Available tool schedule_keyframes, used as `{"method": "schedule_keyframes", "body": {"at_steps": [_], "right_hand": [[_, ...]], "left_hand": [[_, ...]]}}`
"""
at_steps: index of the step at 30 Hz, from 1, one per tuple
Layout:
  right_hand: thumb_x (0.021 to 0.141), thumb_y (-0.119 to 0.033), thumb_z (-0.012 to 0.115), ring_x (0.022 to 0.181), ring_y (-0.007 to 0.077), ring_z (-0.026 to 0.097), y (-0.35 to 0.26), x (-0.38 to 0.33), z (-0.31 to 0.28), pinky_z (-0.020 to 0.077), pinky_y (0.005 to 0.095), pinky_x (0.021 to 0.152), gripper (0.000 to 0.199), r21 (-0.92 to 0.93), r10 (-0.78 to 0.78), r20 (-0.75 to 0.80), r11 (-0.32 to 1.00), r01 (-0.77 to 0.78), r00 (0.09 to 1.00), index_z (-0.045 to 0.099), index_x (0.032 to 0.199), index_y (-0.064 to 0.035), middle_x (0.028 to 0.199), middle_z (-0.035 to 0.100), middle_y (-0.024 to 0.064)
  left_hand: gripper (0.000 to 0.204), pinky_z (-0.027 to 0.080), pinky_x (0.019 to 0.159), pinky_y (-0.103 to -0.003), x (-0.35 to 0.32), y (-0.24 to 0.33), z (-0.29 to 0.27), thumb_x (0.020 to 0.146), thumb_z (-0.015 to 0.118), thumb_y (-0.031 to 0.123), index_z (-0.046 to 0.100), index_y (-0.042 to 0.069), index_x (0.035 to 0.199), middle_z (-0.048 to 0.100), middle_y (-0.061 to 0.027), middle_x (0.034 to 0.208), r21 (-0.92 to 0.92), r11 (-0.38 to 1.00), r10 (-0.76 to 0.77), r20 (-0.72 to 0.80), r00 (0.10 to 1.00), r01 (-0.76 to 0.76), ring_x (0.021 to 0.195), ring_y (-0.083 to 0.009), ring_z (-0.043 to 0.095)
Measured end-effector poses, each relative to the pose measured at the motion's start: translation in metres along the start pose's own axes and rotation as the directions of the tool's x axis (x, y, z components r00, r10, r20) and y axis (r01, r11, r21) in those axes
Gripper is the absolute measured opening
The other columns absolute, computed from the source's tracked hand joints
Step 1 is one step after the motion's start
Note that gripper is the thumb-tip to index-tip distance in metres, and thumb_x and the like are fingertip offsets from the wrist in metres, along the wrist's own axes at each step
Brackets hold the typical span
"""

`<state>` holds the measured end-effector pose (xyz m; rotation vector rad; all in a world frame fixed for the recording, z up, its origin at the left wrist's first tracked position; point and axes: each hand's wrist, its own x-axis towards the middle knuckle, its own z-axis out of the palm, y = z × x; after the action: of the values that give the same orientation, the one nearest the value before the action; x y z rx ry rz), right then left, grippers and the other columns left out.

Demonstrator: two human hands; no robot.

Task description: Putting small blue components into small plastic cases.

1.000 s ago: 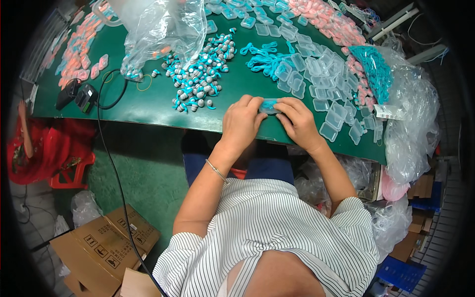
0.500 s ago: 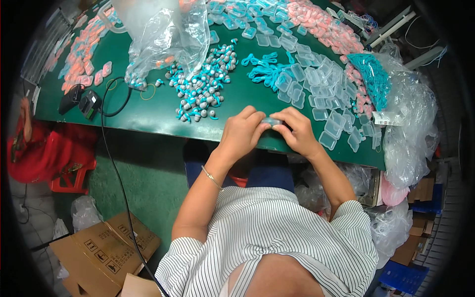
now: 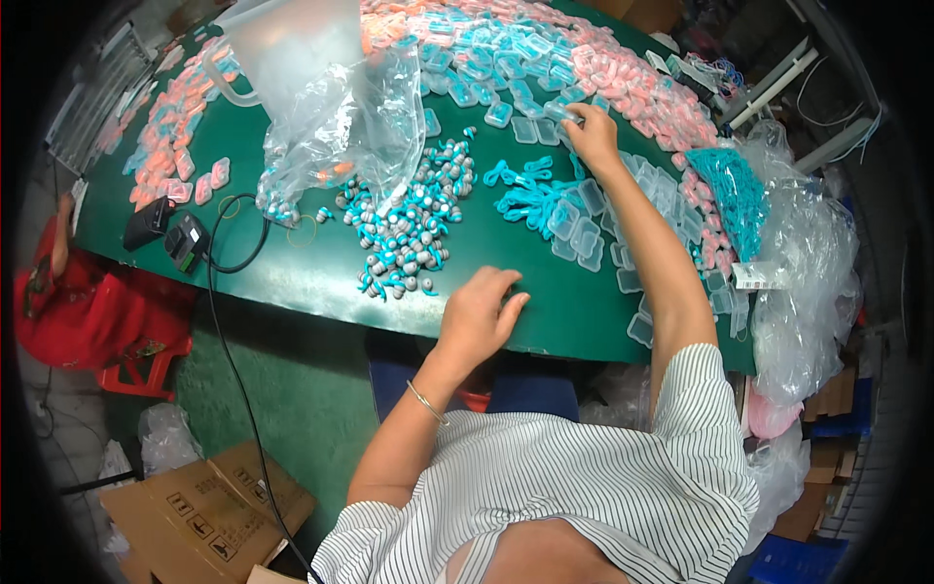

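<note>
My right hand [image 3: 593, 136] reaches far over the green table, its fingers closed on a small clear plastic case [image 3: 561, 111] at the edge of the spread of blue-filled cases [image 3: 477, 63]; the fingertips partly cover it. Close to the table's front edge, my left hand [image 3: 481, 310] is empty, thumb and fingers apart. Beyond it to the left lies a heap of small grey-and-blue plugs [image 3: 413, 229], like earplugs. Bundled blue cords [image 3: 540, 202] lie between the hands. Open clear cases [image 3: 584, 238] are scattered beside and under my right forearm.
A translucent pitcher [image 3: 292, 49] and a clear plastic bag [image 3: 355, 127] stand behind the plugs. Pink-filled cases [image 3: 637, 83] spread along the far side. Blue netting [image 3: 730, 200] and plastic bags [image 3: 808, 263] are at right. A black cable [image 3: 216, 321] hangs at left, near a person in red [image 3: 88, 302].
My hands have parted. My right hand has moved far forward from the table's front edge with the small case; my left hand has let go and opened. The view has shifted slightly.
</note>
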<state>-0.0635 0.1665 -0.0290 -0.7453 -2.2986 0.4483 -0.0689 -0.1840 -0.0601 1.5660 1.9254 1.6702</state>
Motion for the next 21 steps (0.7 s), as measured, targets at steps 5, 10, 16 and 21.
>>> {"method": "schedule_keyframes", "body": {"at_steps": [5,10,16,21], "right_hand": [[0.076,-0.012,0.070,0.095,0.0347,0.065,0.049,0.050,0.036,0.0512,0.0437,0.087,0.027,-0.172,0.023,-0.097,0.984,-0.040,0.995,0.072,0.103,-0.0072,0.102,0.068,0.0176],[0.076,-0.008,0.063,0.098,0.0341,0.064,0.006,0.032,0.027,0.0506,0.0454,0.087,0.022,-0.212,0.003,0.140,0.977,0.027,0.990,0.075,0.095,-0.0098,0.107,0.068,0.0116],[0.080,-0.020,0.069,0.110,0.0257,0.055,-0.006,-0.014,0.009,0.0332,0.0581,0.094,0.006,-0.402,-0.298,0.242,0.835,0.375,0.923,0.070,0.080,-0.0139,0.100,0.064,0.0006],[0.081,-0.018,0.067,0.097,0.0265,0.060,-0.056,-0.039,-0.021,0.0358,0.0550,0.091,0.008,-0.288,-0.373,0.166,0.867,0.407,0.913,0.064,0.082,-0.0115,0.089,0.065,0.0043]], "left_hand": [[0.022,0.050,0.058,-0.032,0.002,0.000,0.003,0.083,0.071,0.006,0.064,0.000,0.103,0.061,-0.0118,0.084,-0.010,1.000,-0.022,0.012,1.000,0.023,0.063,-0.0223,0.060],[0.021,0.050,0.059,-0.033,-0.001,-0.002,-0.002,0.083,0.071,0.006,0.064,-0.001,0.102,0.061,-0.0121,0.085,-0.016,0.998,-0.053,-0.019,0.998,0.053,0.064,-0.0233,0.061],[0.021,0.050,0.059,-0.033,0.001,0.001,-0.001,0.082,0.071,0.006,0.064,-0.001,0.101,0.061,-0.0121,0.085,0.032,0.999,-0.008,0.006,1.000,0.008,0.065,-0.0242,0.062],[0.021,0.050,0.059,-0.033,-0.001,-0.005,0.002,0.083,0.071,0.006,0.064,0.000,0.101,0.061,-0.0125,0.086,-0.007,1.000,-0.020,-0.017,1.000,0.020,0.064,-0.0243,0.062]]}}
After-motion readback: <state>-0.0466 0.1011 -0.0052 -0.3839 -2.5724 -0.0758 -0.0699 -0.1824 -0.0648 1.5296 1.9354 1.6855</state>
